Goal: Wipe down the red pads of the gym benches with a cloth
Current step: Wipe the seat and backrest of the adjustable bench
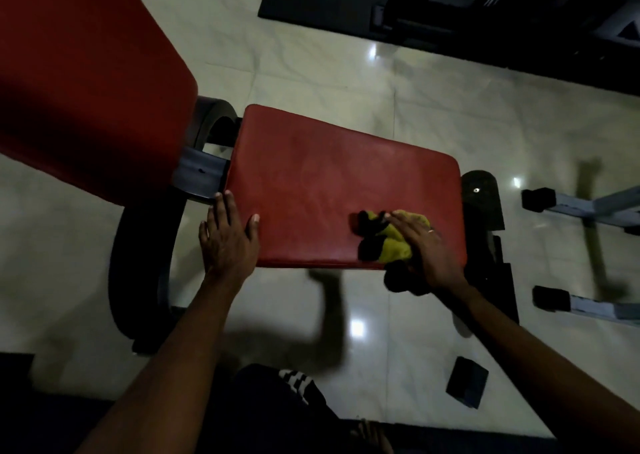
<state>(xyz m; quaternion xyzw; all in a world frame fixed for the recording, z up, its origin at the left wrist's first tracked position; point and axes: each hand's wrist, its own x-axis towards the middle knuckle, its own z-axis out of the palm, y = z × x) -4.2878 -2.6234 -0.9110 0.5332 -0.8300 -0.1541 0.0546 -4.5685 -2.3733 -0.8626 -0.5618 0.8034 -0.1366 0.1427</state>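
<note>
The seat pad [332, 183] is red vinyl or leather-like upholstery, smooth with a faint sheen (slightly scuffed). The cloth [393, 242] is soft, yellow-green and black fabric, matt. The bench frame [199, 173] looks painted metal. The floor [311, 62] is glossy marble-like tile.

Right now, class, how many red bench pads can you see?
2. The seat pad at centre, under the cloth; the larger pad at upper left. More may lie out of view.

On red pad [329, 183], cloth [391, 244] under flat right hand [427, 247]; left hand [227, 239] at corner
</note>
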